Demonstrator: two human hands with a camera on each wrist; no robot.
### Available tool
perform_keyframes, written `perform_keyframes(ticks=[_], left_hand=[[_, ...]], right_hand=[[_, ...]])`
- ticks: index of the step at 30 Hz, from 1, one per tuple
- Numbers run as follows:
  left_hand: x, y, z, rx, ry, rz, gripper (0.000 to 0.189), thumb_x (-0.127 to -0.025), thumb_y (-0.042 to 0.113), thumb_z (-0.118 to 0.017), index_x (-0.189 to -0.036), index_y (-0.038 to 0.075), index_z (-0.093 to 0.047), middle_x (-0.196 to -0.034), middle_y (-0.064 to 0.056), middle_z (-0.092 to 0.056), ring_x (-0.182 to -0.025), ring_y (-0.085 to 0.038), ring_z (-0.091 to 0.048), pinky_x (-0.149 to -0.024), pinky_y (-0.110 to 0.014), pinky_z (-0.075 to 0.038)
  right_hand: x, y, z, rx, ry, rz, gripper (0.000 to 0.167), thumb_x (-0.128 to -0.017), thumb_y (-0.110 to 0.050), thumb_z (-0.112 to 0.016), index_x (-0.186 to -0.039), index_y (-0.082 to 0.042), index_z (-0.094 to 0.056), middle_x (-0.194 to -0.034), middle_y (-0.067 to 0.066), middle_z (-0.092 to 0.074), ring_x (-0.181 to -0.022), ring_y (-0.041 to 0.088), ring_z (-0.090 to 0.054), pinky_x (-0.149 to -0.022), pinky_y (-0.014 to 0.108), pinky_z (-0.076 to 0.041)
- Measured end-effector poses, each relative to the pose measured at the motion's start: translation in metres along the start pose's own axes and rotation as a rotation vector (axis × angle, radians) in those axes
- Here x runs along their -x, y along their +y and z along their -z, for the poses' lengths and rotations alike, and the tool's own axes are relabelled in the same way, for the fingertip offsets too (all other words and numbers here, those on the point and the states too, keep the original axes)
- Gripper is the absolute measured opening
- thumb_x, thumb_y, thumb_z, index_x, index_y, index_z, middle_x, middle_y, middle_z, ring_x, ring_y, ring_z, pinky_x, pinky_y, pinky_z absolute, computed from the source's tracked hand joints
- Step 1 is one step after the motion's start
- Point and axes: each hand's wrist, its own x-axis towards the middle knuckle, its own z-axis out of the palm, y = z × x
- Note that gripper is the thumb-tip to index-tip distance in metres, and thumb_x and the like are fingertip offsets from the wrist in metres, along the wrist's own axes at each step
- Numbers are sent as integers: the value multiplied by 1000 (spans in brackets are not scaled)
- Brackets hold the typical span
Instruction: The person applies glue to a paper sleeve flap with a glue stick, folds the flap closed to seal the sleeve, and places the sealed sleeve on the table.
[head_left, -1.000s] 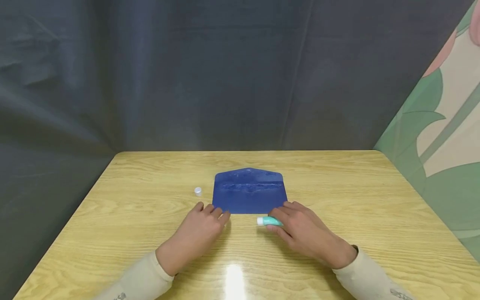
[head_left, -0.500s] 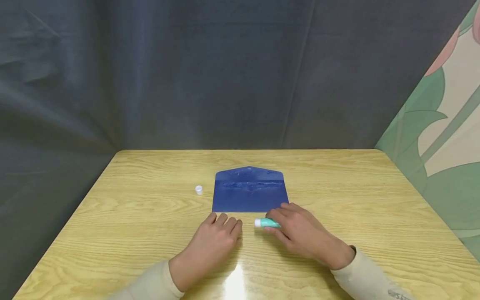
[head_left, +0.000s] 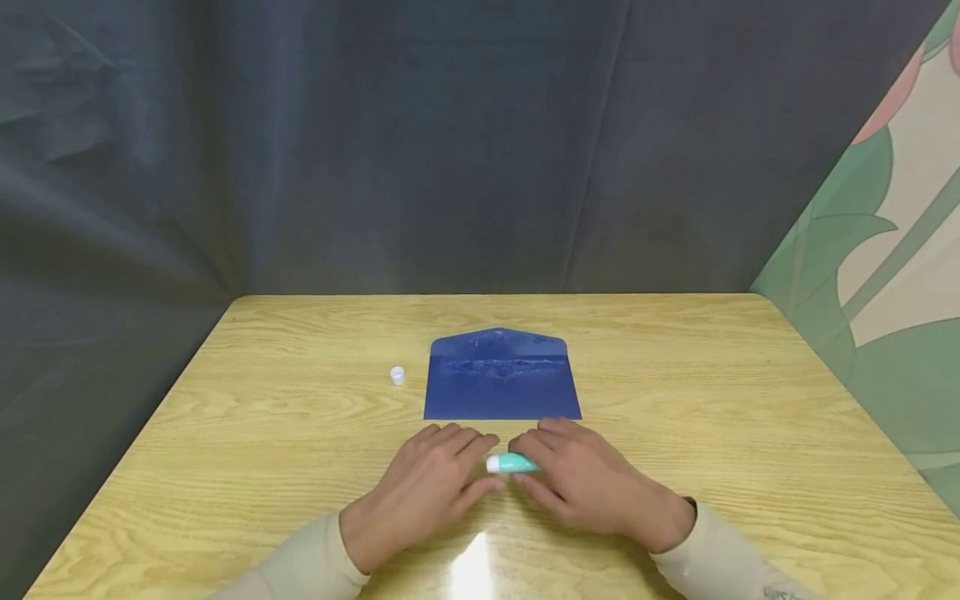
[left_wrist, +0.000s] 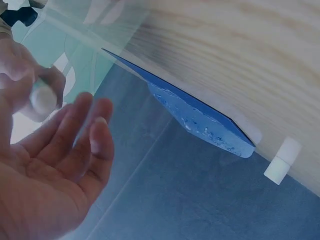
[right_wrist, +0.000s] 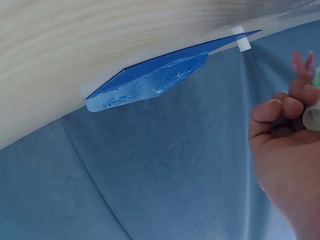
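My right hand grips a teal glue stick with a white end, held level above the near part of the table. Its white end points left, toward my left hand. The left hand's thumb and fingers stand apart around that end; in the left wrist view a gap shows between its fingers and the glue stick. Beyond both hands lies a blue envelope, flap unfolded away from me, with whitish smears along the fold and on the flap. A small white cap stands left of the envelope.
The wood-grain table is bounded at the back and left by a dark curtain. On the right is a panel with a green and pink leaf pattern. Light glares off the table's near part.
My left hand has moved right toward the glue stick, its thumb now spread from the fingers. My right hand has brought the glue stick left and nearer to me. Envelope and cap stay put.
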Motion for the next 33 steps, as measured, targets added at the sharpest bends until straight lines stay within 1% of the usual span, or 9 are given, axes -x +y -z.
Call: perform_keyframes(ticks=[3,6,10,15,20,23,27,30,33], left_hand=[[-1,-1,1,50,-2,-18,44,-93,49,-65,-118,14,-70,-106,5,-74,-95,-10,-69,-81,-28,-55],[-3,-2,2,92,13,-27,41,-93,48,-66,-117,14,-71,-105,5,-74,-96,-10,-69,-83,-29,-55],[-5,-5,2,104,54,-49,38,-92,45,-67,-114,15,-71,-102,5,-75,-94,-10,-70,-79,-29,-54],[-6,-6,2,91,84,-75,29,-91,39,-71,-108,15,-73,-94,8,-75,-86,-8,-70,-71,-25,-49],[-6,-8,3,102,97,-44,26,-85,32,-78,-104,15,-74,-93,7,-75,-83,-8,-70,-69,-26,-50],[-6,-10,3,103,110,-20,28,-82,30,-80,-104,15,-74,-93,5,-75,-80,-9,-69,-66,-23,-47],[-7,-11,4,111,144,3,29,-80,27,-82,-104,14,-74,-91,4,-75,-78,-9,-68,-65,-21,-46],[-7,-11,4,119,169,20,27,-80,27,-82,-102,13,-74,-90,4,-75,-76,-9,-67,-65,-22,-47],[-8,-10,5,124,172,37,26,-82,28,-80,-102,14,-73,-89,4,-75,-75,-8,-67,-66,-23,-48]], right_hand=[[-1,-2,0,-5,7,10,19,-96,-32,-61,-111,-20,-61,-89,-16,-60,-77,4,-49,-78,26,-48],[-2,-3,0,-15,18,19,19,-99,-31,-57,-114,-20,-60,-90,-16,-60,-77,5,-49,-77,26,-47],[-2,-4,0,-21,24,21,21,-101,-32,-53,-116,-19,-60,-90,-15,-60,-77,5,-48,-75,24,-46],[-3,-4,1,-38,9,1,20,-100,-31,-56,-116,-19,-60,-91,-16,-59,-76,3,-47,-73,23,-45],[-4,-3,4,-68,-18,-92,23,-96,-31,-63,-114,-18,-58,-88,-15,-54,-75,1,-44,-69,20,-43],[-4,-2,6,-84,-17,-137,25,-97,-31,-63,-115,-16,-55,-90,-12,-55,-77,2,-46,-70,21,-45],[-3,1,6,-75,10,-131,24,-101,-30,-58,-116,-13,-53,-92,-9,-57,-77,2,-46,-69,20,-45],[-1,6,7,-54,53,-103,21,-103,-30,-53,-114,-11,-52,-87,-9,-53,-73,2,-42,-65,17,-41],[1,11,8,-47,93,-81,21,-105,-31,-48,-113,-11,-51,-86,-8,-53,-70,2,-39,-63,16,-38]])
